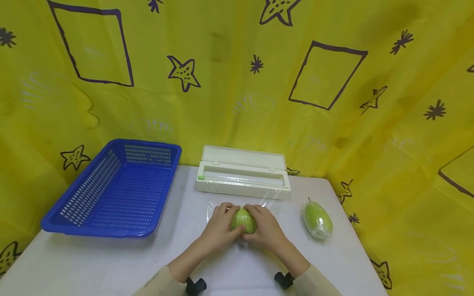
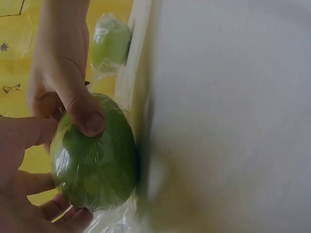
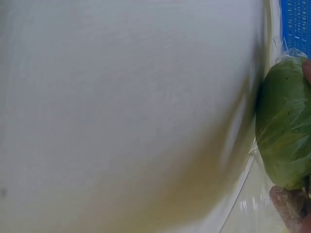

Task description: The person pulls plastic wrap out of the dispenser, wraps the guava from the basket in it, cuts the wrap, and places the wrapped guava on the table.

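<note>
Both hands hold a green mango [image 1: 243, 221] low over the white table, with clear plastic film drawn over its skin. My left hand [image 1: 219, 228] curls round its left side. From the right, my right hand [image 1: 266, 228] grips it. In the left wrist view the right thumb presses on the wrapped mango [image 2: 97, 160], and the left fingers [image 2: 36, 183] lie along its other side. Part of the mango [image 3: 284, 126] shows at the edge of the right wrist view, with crinkled film at both ends. Loose film spreads beyond the hands.
An open white cling film box [image 1: 242, 189] with its roll stands behind the hands, lid raised. A blue plastic basket [image 1: 155, 213] sits at the left. Another film-wrapped green mango [image 1: 317, 220] lies at the right. A yellow patterned curtain [image 1: 222, 107] hangs behind the table [image 1: 111, 263].
</note>
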Demonstrator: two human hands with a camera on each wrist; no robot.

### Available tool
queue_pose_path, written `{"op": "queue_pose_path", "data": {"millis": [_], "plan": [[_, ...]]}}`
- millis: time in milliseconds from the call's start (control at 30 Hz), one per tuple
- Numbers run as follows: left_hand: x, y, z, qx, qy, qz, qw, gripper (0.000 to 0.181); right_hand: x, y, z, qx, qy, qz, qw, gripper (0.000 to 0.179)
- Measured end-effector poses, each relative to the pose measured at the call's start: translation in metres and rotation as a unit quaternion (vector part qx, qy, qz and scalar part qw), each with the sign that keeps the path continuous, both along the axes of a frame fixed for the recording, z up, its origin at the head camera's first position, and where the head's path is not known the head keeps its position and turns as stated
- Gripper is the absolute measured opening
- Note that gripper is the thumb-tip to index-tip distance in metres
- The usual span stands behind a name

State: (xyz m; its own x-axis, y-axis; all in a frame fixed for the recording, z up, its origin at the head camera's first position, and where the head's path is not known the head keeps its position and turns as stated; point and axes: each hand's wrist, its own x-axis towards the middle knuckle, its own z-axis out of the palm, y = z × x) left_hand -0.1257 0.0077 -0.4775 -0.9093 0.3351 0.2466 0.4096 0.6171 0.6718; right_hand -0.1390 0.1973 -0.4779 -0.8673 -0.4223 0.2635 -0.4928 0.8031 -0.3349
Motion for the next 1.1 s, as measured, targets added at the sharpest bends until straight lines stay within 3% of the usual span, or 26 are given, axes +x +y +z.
{"op": "queue_pose_path", "data": {"millis": [300,467,600,733,867,1100], "plan": [[-0.013,0.004,0.002,-0.127,0.028,-0.010,0.9915,0.066,-0.004,0.001,0.001,0.009,0.017,0.014,0.9997,0.079],[-0.016,0.007,0.003,-0.149,0.040,-0.009,0.9879,0.075,-0.004,0.003,0.000,0.005,-0.016,0.020,0.9997,0.088],[-0.017,0.008,0.003,-0.139,0.044,-0.007,0.9893,0.082,-0.006,0.004,-0.005,-0.001,-0.055,0.015,0.9984,0.103],[-0.020,0.007,-0.002,-0.109,0.023,-0.006,0.9938,0.093,-0.011,0.005,-0.012,-0.014,-0.062,0.001,0.9980,0.110],[-0.024,0.005,-0.006,-0.058,-0.015,-0.009,0.9982,0.099,-0.015,0.004,-0.018,-0.022,-0.043,-0.017,0.9987,0.100],[-0.029,0.003,-0.016,-0.019,-0.029,-0.005,0.9994,0.093,-0.025,0.003,-0.016,-0.022,-0.007,-0.014,0.9996,0.092]]}}
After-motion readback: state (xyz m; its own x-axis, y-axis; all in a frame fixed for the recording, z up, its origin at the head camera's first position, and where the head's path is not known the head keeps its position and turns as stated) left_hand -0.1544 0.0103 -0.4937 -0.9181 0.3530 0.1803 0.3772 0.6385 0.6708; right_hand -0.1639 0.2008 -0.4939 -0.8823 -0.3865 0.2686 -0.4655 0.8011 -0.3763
